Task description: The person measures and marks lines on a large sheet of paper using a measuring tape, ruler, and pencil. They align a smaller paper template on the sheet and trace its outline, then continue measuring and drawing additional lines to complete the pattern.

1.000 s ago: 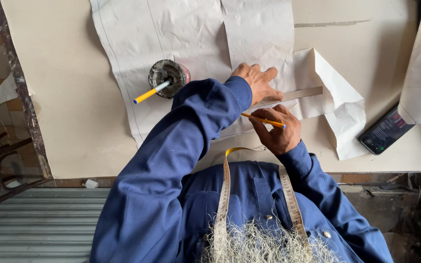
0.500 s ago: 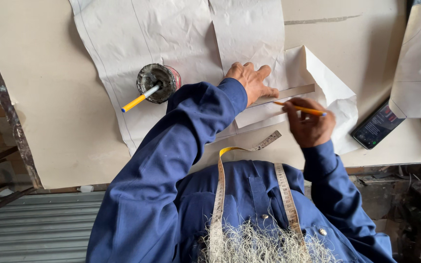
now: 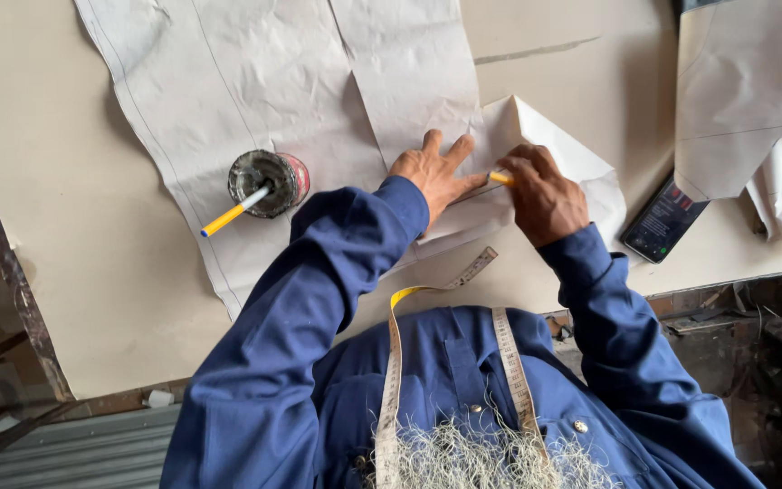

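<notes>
The left hand [image 3: 433, 172] lies flat, fingers spread, pressing down a creased sheet of white pattern paper [image 3: 319, 109] on the beige table [image 3: 65, 254]. Just to its right, the right hand [image 3: 545, 195] is closed around a yellow pencil [image 3: 500, 178], tip toward the left hand's fingers. A black smartphone [image 3: 662, 220] lies right of the right hand.

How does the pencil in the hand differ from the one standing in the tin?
The pencil in the right hand is almost hidden, only a short yellow bit showing, tip at the paper. The pencil in the tin shows nearly whole, leaning out of the tin, untouched, with a white end. Both have yellow shafts.
</notes>
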